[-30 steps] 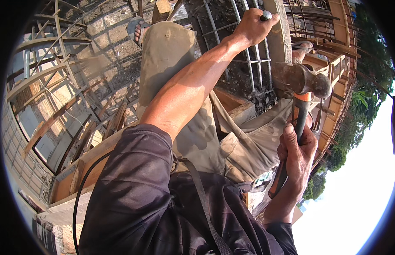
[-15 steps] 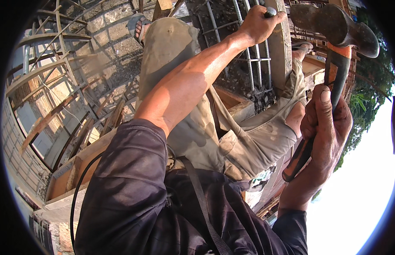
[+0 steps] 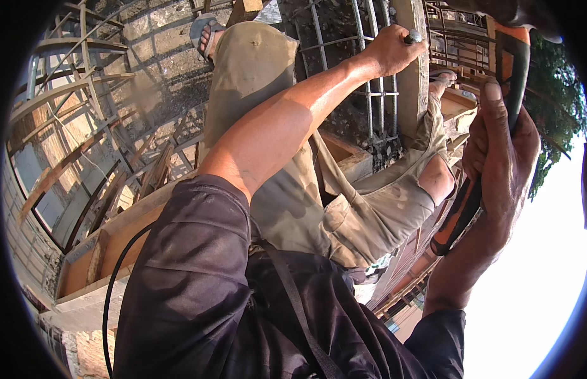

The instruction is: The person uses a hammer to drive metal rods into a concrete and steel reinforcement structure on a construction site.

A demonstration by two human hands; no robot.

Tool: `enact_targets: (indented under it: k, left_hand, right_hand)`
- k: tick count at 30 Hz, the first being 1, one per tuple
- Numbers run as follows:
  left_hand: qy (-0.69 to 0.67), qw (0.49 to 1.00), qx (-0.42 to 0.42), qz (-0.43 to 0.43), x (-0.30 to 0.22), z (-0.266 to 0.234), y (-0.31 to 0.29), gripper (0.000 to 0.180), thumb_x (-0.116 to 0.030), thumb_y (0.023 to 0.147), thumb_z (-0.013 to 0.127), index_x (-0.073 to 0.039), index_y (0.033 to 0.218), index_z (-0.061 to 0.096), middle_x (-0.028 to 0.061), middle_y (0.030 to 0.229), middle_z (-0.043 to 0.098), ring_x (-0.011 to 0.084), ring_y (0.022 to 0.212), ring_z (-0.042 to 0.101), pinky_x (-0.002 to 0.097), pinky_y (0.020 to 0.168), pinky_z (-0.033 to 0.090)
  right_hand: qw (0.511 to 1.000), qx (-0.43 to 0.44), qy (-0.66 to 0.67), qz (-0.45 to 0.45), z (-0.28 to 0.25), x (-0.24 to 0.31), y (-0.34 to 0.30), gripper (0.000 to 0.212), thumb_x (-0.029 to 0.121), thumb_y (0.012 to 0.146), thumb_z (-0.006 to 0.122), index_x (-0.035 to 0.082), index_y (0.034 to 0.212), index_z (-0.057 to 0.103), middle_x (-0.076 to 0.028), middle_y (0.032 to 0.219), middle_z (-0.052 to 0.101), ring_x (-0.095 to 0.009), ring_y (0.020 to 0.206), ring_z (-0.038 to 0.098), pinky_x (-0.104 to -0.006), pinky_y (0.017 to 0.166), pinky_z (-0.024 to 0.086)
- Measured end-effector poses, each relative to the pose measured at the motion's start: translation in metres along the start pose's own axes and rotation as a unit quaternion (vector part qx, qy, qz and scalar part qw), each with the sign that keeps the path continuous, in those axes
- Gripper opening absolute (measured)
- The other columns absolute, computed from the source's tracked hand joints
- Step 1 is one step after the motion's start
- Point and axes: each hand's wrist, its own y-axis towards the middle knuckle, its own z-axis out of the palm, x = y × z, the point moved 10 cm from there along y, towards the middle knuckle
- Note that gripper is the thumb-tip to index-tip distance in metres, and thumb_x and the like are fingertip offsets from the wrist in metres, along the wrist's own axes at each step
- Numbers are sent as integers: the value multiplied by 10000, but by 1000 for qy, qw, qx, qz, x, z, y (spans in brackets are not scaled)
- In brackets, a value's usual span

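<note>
My left hand (image 3: 394,53) reaches forward, its fingers wrapped round a metal rod. Only the rod's rounded grey end (image 3: 413,37) shows above the fist; the rest is hidden, so I cannot tell its exact kind. The fist is over a wooden beam (image 3: 412,95). At the right, my right hand (image 3: 505,158) grips a hammer (image 3: 513,69) with a black and orange handle, the thumb laid along it. The dark hammer head (image 3: 521,9) is raised toward the upper edge, partly cut off, apart from the rod.
Steel reinforcing bars (image 3: 373,76) run beside the beam over rough concrete. Wooden formwork (image 3: 110,252) and loose timber lie at the left. My sandalled foot (image 3: 208,36) is at the upper left. A black cable (image 3: 116,265) curves beside my sleeve. Trees (image 3: 552,101) stand beyond the right hand.
My right hand has moved up and to the right with the hammer, taking its head partly out of view. The left fist has shifted slightly lower in view, still gripping the rod.
</note>
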Motion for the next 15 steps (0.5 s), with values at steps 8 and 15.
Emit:
enact_targets:
  k: [8, 15]
  left_hand:
    - [-6, 999, 6, -53, 13, -18, 11, 454, -424, 890, 632, -39, 650, 620, 50, 549, 564, 127, 540, 525, 375, 546, 437]
    - [-7, 999, 14, -39, 24, -12, 7, 450, -401, 955, 614, -112, 616, 548, -55, 523, 421, 74, 511, 383, 330, 519, 341]
  right_hand:
    - [997, 9, 64, -40, 8, -14, 32, 376, 319, 961, 683, 141, 725, 452, 70, 542, 386, -30, 397, 325, -218, 377, 274]
    - [997, 58, 12, 56, -4, -8, 12, 349, 318, 938, 699, 126, 748, 479, 64, 543, 381, -27, 388, 336, -199, 351, 274]
